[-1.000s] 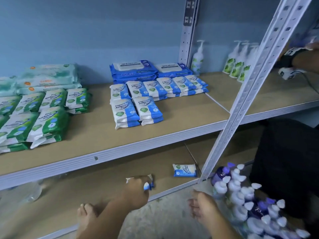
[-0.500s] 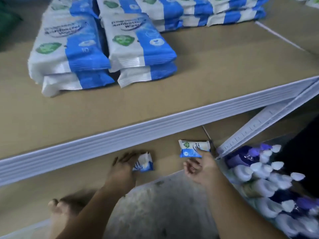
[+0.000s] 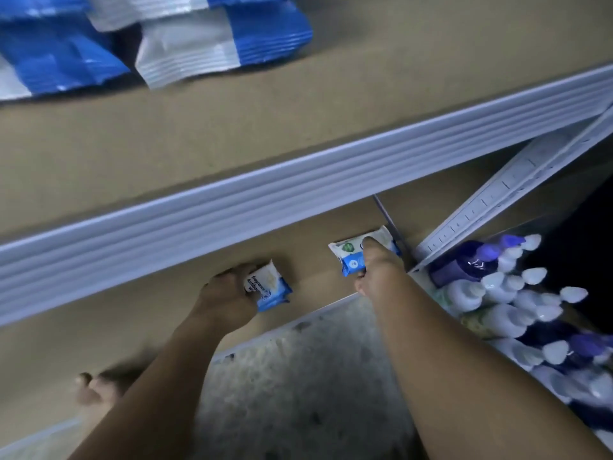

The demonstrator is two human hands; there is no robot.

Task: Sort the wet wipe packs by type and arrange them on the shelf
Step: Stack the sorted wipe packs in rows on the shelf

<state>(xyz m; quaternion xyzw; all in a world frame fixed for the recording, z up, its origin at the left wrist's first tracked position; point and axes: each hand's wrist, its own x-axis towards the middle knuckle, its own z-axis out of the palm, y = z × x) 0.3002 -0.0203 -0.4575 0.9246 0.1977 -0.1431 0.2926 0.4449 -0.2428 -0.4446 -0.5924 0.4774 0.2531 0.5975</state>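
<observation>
Half a second before, my right hand (image 3: 378, 268) had hung just short of the right pack (image 3: 348, 255); now it had reached it, one finger laid over the top and the thumb tucked at the near edge, pinching it. My left hand (image 3: 225, 298) kept its curled grip on the left pack (image 3: 270, 288), tilted up off the board.

At the right, a clear bin (image 3: 544, 220) held bottles (image 3: 497, 293) crowded together, with purple bodies and white pump heads, their details blurred. The upper shelf (image 3: 232, 134) carried big packs (image 3: 215, 48) at the far left, stacked, in crinkled blue and white film with ribbed sealed ends.

Both small packs were soft little pillows of the same blue and white film, with a green mark on the right one. They sat on the lower shelf (image 3: 99, 330), a matte brown board, close to its near edge and under the ribbed white rail (image 3: 265, 207). A slotted white post (image 3: 491, 207) slanted up just right of the right pack. Bare board lay between the two packs and ran on to the left of my left hand. Nearer me was the floor (image 3: 298, 393), speckled grey and rough. My foot (image 3: 91, 390) showed at the near left, blurred.
</observation>
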